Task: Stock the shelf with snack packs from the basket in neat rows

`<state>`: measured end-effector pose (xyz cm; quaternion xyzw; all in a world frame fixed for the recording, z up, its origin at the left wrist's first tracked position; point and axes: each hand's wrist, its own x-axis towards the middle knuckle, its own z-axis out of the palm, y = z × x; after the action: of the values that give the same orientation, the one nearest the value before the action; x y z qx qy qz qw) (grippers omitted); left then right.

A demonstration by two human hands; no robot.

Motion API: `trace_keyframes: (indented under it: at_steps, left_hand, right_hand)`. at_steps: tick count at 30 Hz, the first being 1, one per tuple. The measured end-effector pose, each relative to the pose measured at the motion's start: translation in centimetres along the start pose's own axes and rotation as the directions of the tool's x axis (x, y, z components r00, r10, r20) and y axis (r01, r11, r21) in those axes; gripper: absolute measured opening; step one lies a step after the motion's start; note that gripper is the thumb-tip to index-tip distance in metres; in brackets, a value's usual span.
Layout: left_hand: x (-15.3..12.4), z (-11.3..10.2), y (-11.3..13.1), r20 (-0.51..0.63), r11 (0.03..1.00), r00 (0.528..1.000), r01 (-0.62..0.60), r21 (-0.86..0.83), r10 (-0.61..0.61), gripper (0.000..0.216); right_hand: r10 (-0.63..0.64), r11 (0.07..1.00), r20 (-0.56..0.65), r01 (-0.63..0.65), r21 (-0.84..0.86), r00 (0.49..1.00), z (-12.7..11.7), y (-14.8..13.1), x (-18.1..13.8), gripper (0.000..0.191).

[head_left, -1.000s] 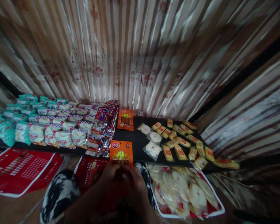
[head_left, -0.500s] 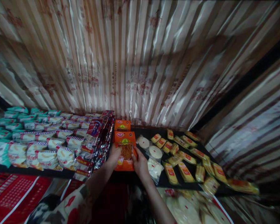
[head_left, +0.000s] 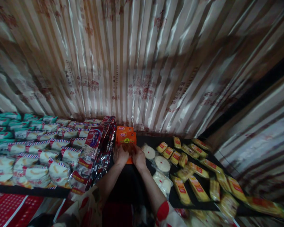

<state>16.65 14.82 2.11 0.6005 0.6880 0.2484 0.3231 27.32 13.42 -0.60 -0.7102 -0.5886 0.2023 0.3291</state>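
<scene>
Striped curtain (head_left: 142,47): pleated and pale, filling the area behind the goods.
Black shelf (head_left: 129,184): runs across below the curtain, bare between the forearms.
White snack bags (head_left: 29,171): set in rows on the left, with teal bags (head_left: 4,124) at the far left.
Silver-and-red packets (head_left: 92,145): overlapping in a column, just left of the left hand.
Yellow packets (head_left: 181,189): scattered over the right part of the shelf.
Round white packs (head_left: 162,164): three or so, between the right hand and the yellow packets.
Left hand (head_left: 121,155): closed on the left side of the front orange packet (head_left: 126,137), thumb over its face; the other fingers are hard to make out.
Right hand (head_left: 138,157): closed on the opposite side, fingertips partly hidden.
Front orange packet: on the shelf between both hands, pushed farther back than half a second ago.
Rear orange packet (head_left: 125,128): now showing only a narrower top band, so the front one seems nearly stacked in line over it, though not yet let go.
</scene>
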Motion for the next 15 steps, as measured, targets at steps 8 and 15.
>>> trace_keyframes:
  at_steps: [8,15]
  left_hand:
    - [-0.1,1.1,-0.6,-0.078,0.991,0.996,-0.029,0.131,0.04,0.045]
    - [-0.5,1.4,-0.4,-0.096,0.941,0.995,-0.007,0.34,0.042,0.047]
  right_hand:
    - [-0.013,0.982,0.058,0.024,-0.187,0.998,0.6,0.4,0.9,0.038]
    - [-0.053,0.95,-0.006,0.049,-0.308,0.999,1.4,0.6,0.1,0.037]
